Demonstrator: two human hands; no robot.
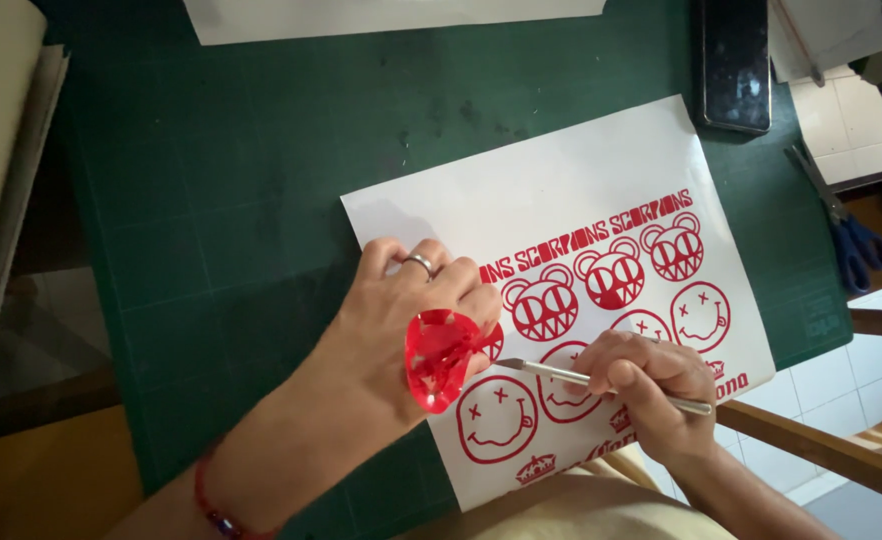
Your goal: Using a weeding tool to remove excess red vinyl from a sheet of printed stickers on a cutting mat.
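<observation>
Left hand [416,315]: palm down on the sticker sheet [521,200], fingers curled, ring on one finger; a crumpled wad of red vinyl scrap [441,358] clings to its back and thumb side. It pins the sheet and clasps no tool.
Right hand [651,385]: fingers closed around a craft knife [601,380], pen-style; metal handle runs back past the knuckles.
Blade tip: on the sheet, just beside the red scrap, between two smiley faces.
Sticker sheet: white backing with red cut designs (bear heads, smiley faces, small crowns, lettering), lying skewed on the green cutting mat [231,200], near corner at the table edge.
Wrist: red cord bracelet [216,505] on the left forearm.
Surroundings: dark phone [733,60] at the mat's far edge; blue-handled scissors [846,235] off the mat to the right; another white sheet [381,15] at top.
</observation>
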